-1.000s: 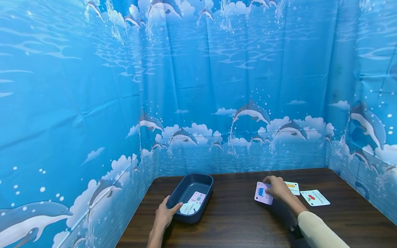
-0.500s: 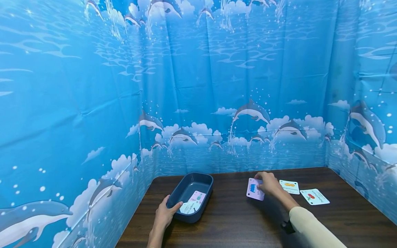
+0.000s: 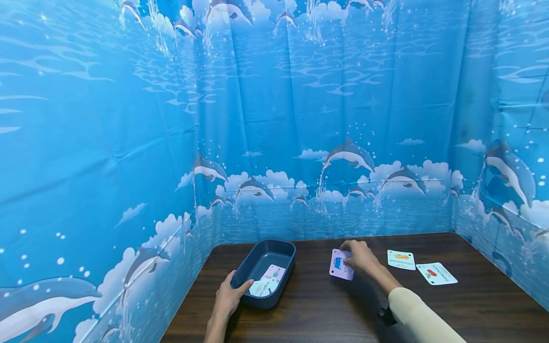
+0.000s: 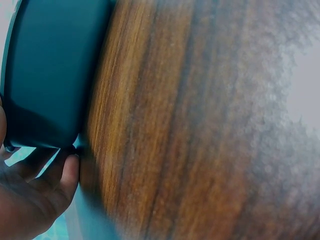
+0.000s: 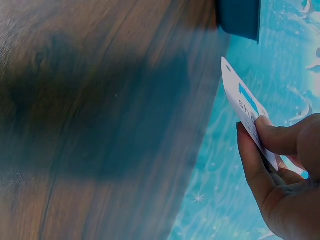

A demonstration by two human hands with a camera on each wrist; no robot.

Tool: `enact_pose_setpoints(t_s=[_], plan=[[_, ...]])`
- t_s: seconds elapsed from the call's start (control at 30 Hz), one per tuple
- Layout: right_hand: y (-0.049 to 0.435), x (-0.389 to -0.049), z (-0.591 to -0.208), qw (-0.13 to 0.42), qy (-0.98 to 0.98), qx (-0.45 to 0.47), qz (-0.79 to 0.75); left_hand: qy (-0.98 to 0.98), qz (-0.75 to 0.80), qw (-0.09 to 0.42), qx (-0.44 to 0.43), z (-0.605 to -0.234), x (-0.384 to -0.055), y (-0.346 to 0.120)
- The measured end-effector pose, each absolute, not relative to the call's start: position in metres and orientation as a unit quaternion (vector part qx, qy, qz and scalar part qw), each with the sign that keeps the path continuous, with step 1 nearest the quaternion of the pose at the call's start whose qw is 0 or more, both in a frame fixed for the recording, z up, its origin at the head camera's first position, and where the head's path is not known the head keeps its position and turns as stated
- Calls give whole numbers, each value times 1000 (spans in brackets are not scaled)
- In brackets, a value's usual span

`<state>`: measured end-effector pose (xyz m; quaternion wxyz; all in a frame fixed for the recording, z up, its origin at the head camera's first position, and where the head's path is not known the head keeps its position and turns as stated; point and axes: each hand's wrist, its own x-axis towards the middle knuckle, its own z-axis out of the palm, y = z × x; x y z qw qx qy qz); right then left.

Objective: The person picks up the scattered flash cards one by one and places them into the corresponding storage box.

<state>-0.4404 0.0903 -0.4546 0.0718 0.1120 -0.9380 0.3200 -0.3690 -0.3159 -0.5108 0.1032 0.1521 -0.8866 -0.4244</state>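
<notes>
My right hand [image 3: 359, 256] pinches a pink picture card [image 3: 341, 265] with a blue drawing between thumb and fingers. In the right wrist view the card [image 5: 245, 107] stands tilted above the table, its printed word partly covered by the thumb. On the left, my left hand [image 3: 228, 295] grips the near left corner of a dark blue rectangular tray [image 3: 245, 271], thumb over the rim. Inside the tray's near end lie a white card [image 3: 262, 287] and a pink card [image 3: 274, 272], partly overlapping. The left wrist view shows the fingers [image 4: 70, 175] against the tray's outer wall [image 4: 55, 75].
A persimmon card [image 3: 401, 260] and a card with a red fruit [image 3: 436, 274] lie on the right of the dark wooden table [image 3: 313, 309]. A blue dolphin-print curtain [image 3: 274, 119] surrounds the table's back and sides.
My right hand has carried the pink card leftward, away from the persimmon card, which now shows fully. The left hand and the tray have stayed put.
</notes>
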Motion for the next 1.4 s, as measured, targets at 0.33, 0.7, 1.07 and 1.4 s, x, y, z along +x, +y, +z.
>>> enact_pose_setpoints(t_s=[0.33, 0.7, 1.07, 1.4], plan=[[81, -441, -451, 76, -937, 125, 319, -891, -418, 101, 147, -511, -369, -317], [69, -440, -446, 75, -936, 136, 316, -891, -416, 102, 147, -512, -368, -319], [55, -439, -443, 72, -932, 146, 324, -892, -414, 103, 149, -509, -366, -315], [40, -439, -437, 71, -928, 166, 327, -893, -411, 105, 148, -509, -367, -315]])
